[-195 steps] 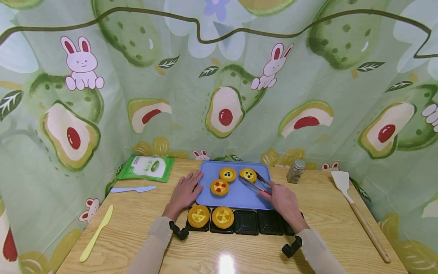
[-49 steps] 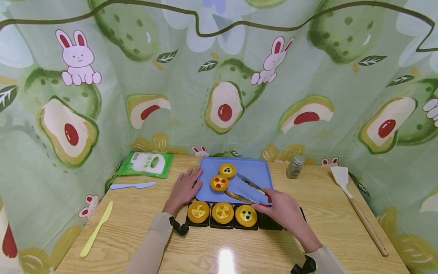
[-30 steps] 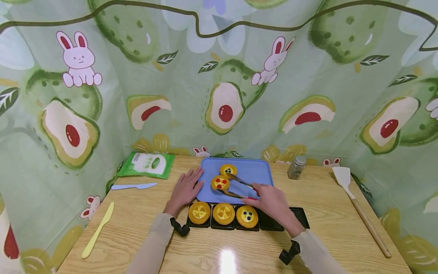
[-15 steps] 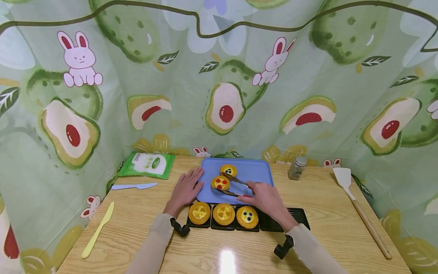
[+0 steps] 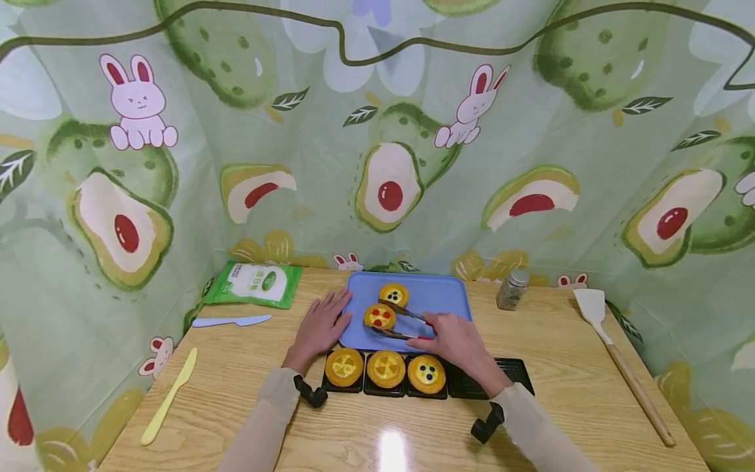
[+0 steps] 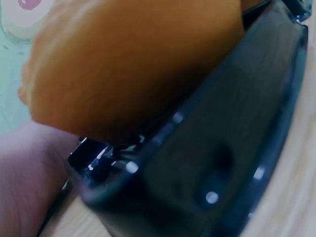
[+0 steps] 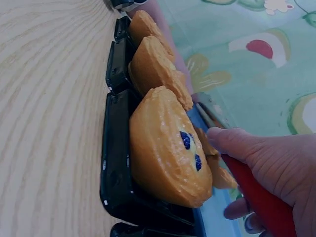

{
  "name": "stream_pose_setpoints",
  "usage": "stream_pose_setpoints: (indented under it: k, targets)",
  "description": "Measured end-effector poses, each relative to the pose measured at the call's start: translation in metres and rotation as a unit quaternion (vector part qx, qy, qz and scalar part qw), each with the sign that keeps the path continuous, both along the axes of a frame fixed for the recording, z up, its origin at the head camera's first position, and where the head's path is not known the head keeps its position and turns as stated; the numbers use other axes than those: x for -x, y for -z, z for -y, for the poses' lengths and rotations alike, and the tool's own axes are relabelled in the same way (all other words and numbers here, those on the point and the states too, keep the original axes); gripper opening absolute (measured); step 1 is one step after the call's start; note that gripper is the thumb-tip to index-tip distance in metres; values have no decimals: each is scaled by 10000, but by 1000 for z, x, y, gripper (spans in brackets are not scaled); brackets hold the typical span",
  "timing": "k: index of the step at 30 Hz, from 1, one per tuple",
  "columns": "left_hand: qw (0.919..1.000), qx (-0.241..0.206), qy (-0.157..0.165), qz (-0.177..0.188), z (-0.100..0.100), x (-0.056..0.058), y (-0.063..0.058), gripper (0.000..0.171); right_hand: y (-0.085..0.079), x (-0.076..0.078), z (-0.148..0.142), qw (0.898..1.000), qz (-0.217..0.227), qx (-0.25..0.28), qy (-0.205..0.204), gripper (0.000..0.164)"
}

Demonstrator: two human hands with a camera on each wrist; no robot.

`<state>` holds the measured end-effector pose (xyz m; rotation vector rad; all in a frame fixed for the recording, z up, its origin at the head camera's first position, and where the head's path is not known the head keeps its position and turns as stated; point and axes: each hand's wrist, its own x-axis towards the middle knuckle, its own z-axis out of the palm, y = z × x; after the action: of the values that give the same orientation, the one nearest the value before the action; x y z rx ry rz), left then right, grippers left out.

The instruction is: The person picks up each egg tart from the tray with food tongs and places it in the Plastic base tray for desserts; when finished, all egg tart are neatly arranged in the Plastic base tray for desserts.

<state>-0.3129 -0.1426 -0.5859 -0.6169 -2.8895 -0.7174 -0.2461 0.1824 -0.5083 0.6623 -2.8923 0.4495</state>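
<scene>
My right hand holds red-handled tongs over the blue tray. The tong arms lie on either side of a tart with red berries; whether they pinch it is hard to tell. Touching it from behind is a blueberry tart. My left hand rests flat at the tray's left edge, holding nothing. In front, black plastic cups stand in a row. Two hold tarts with yellow wedges, and the third holds a blueberry tart, also close in the right wrist view.
Further right in the row, a black cup shows partly behind my right wrist. A green-white packet, a blue knife and a yellow knife lie left. A glass shaker and a white-headed spatula are right.
One blueberry tart has gone from the tray's right part into the third black cup. The tongs have since moved left and come around the red-berry tart. My left hand has stayed put.
</scene>
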Motion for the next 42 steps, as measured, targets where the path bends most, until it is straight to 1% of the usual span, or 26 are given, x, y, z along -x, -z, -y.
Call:
stream_pose_setpoints:
  k: [7,13,19,23,32,39,42]
  targets:
    - [10000,-16,13,14,-1,0,-1,59,1,2,3,9997,124,-128,-195,61]
    - [10000,48,38,50,-1,2,0,59,4,5,2,9997,201,-100,-71,59]
    - [10000,39,40,28,-1,4,0,59,5,6,3,9998,188,-63,-68,58]
    - [10000,28,17,27,-2,3,-1,58,5,6,4,9997,189,-121,-35,57]
    - [9998,-116,43,-126,-1,1,-3,57,4,5,4,9998,146,-137,47,58]
    - [10000,-9,49,18,0,2,1,59,6,5,6,9996,276,-57,-26,55]
    - [10000,-51,62,-51,0,2,3,59,7,6,7,9996,288,-60,-24,55]
